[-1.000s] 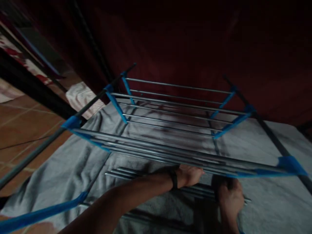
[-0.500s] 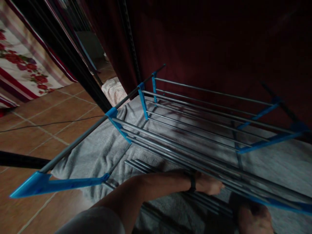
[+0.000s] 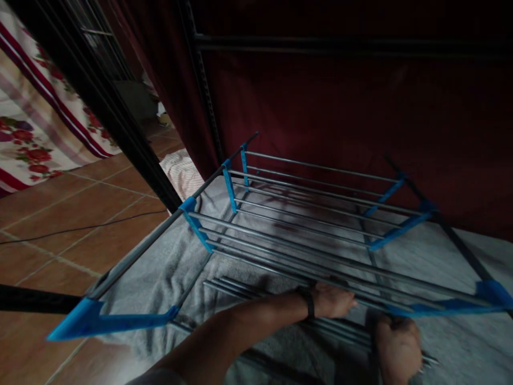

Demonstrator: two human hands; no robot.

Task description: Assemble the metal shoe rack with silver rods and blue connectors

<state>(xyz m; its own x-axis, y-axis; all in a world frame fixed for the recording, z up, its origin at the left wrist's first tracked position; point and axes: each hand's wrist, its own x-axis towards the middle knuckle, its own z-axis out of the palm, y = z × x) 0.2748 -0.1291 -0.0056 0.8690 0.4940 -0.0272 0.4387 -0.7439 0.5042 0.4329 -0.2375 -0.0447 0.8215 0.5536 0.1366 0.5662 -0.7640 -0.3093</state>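
Observation:
A clothes drying rack (image 3: 280,243) with grey metal bars and blue plastic brackets stands over a grey towel-like cloth. Several loose metal rods (image 3: 340,332) lie in a bundle under its near side. My left hand (image 3: 334,300), a dark band on the wrist, reaches in just below the near bars; its fingers are curled round rods, mostly hidden. My right hand (image 3: 398,347) is a fist on the bundle's right part, with rod ends poking out beyond it. A dark patch beside the right fist is too dim to make out.
Grey cloth (image 3: 160,278) covers the surface under the rack. A black metal post (image 3: 108,107) slants at left, and a dark red curtain (image 3: 320,107) hangs behind. A thin cable (image 3: 88,227) crosses the tiled floor (image 3: 52,214). A flowered cloth (image 3: 28,144) hangs farther left.
The view has shifted, bringing the rack's right end into sight. My right hand has come more fully into view, closed on the bundle. My left hand stays by the near bars.

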